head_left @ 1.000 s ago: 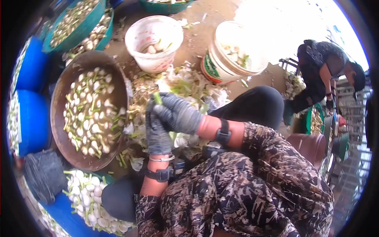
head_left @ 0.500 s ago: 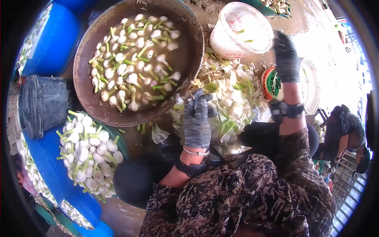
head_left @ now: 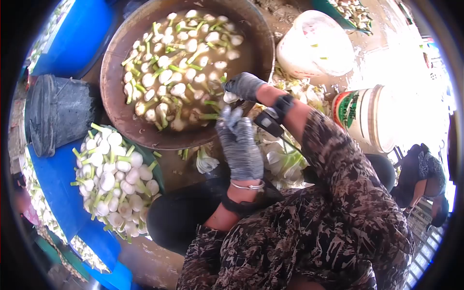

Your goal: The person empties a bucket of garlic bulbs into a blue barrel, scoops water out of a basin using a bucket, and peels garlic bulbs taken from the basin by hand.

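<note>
My right hand (head_left: 245, 87), in a grey glove, reaches over the near right rim of a large round tub (head_left: 112, 104). Its fingers are closed on a white garlic bulb (head_left: 230, 97). Just below it, my gloved left hand (head_left: 240, 147) is held up by the rim with curled fingers. Whatever those fingers hold, if anything, I cannot make out. Many garlic bulbs with green stems (head_left: 179, 90) float in the tub's murky water. Under my right forearm lies a pile of pale garlic peelings (head_left: 282, 162), partly hidden.
Peeled garlic bulbs (head_left: 116, 179) are heaped at the left by my knee. Behind them are a black bucket (head_left: 63, 116) and blue containers (head_left: 72, 38). A white tub (head_left: 314, 46) stands at the upper right, with a labelled bucket (head_left: 362, 116) on its side below it. Another person (head_left: 420, 179) is at the far right.
My right hand has swung left from beside the labelled bucket to the large tub's rim and now holds a garlic bulb. My left hand stays near the rim. The view has shifted slightly.
</note>
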`<state>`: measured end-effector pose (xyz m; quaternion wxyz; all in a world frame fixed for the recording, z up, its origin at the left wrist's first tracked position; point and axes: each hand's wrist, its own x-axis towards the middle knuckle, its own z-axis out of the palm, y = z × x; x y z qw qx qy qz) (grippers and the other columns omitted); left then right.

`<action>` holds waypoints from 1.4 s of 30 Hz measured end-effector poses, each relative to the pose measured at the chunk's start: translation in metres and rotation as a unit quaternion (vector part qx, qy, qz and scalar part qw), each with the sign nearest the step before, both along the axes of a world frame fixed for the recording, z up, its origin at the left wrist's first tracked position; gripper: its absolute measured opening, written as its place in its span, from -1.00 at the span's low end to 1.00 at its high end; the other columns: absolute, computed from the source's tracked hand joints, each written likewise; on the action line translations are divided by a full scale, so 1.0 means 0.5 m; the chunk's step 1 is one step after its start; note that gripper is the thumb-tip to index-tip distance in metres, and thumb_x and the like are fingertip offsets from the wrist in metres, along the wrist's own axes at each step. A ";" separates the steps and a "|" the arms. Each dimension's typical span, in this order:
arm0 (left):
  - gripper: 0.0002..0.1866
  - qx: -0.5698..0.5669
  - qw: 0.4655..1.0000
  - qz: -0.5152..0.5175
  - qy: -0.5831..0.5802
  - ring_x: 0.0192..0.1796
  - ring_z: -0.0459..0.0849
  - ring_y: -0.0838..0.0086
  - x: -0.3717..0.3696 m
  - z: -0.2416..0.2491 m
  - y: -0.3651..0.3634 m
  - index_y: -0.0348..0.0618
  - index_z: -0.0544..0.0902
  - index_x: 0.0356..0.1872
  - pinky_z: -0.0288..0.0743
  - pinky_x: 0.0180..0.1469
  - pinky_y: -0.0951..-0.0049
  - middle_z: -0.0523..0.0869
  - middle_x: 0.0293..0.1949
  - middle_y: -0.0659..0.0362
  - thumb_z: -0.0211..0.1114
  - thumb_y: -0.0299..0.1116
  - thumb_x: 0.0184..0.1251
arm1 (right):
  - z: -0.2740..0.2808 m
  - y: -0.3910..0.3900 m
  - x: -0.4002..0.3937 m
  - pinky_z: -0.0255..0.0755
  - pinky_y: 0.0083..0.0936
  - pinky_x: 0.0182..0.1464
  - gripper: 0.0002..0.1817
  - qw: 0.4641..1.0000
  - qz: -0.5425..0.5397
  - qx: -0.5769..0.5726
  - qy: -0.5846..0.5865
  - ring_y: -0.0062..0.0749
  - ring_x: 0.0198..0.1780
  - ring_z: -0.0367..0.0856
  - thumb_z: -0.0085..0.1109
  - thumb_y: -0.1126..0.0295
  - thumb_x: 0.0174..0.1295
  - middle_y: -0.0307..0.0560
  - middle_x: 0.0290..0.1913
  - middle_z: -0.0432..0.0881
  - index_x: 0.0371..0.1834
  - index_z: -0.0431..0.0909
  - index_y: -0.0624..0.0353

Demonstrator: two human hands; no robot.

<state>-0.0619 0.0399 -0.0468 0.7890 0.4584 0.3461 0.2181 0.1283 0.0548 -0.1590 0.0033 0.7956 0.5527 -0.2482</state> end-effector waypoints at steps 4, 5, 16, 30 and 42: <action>-0.41 -0.101 0.995 -0.011 0.014 0.21 0.42 0.49 0.013 -0.004 -0.009 -0.21 0.13 0.42 0.39 0.21 0.47 0.48 0.19 0.09 0.13 -0.44 0.43 | 0.116 -0.127 -0.059 0.55 -0.23 -0.08 -0.71 0.909 -0.257 0.187 0.269 -0.01 -0.12 0.68 -0.07 0.28 0.37 0.04 -0.15 0.70 0.04 0.59 0.02; -0.42 -0.008 0.992 -0.097 -0.080 0.17 0.53 0.42 0.016 -0.084 -0.003 -0.12 0.19 0.42 0.54 0.11 0.40 0.49 0.20 0.12 0.14 -0.48 0.41 | 0.187 -0.152 -0.083 0.53 -0.27 -0.03 -0.69 0.947 -0.214 0.154 0.185 -0.01 -0.09 0.67 -0.14 0.24 0.42 0.06 -0.14 0.70 0.03 0.59 0.04; -0.63 0.046 0.987 -0.156 -0.008 -0.04 0.59 0.51 0.030 0.006 -0.110 -0.30 0.50 0.13 0.51 0.06 0.51 0.63 -0.05 0.15 0.26 -0.45 0.33 | 0.332 -0.381 -0.190 0.49 -0.27 -0.32 -0.89 0.865 -0.309 0.394 -0.028 -0.06 -0.41 0.57 0.28 0.39 0.12 -0.01 -0.43 0.58 -0.34 0.58 0.15; -0.57 -0.016 0.958 -0.252 -0.139 -0.03 0.58 0.45 0.013 0.064 -0.144 -0.15 0.38 0.30 0.60 0.04 0.34 0.53 0.02 0.16 0.13 -0.38 0.45 | 0.265 -0.490 -0.132 0.46 -0.47 -0.31 -0.90 0.809 -0.470 0.345 -0.074 -0.49 -0.43 0.53 0.20 0.45 0.19 -0.07 -0.47 0.59 -0.31 0.56 0.25; -0.69 0.248 0.934 -0.256 -0.011 -0.07 0.56 0.57 0.021 0.054 -0.133 -0.26 0.53 0.06 0.46 0.08 0.51 0.61 -0.09 0.22 0.29 -0.52 0.31 | 0.368 -0.443 -0.225 0.46 -0.18 -0.38 -0.86 0.870 -0.291 0.370 -0.146 -0.02 -0.41 0.57 0.27 0.36 0.07 0.00 -0.46 0.55 -0.41 0.52 0.13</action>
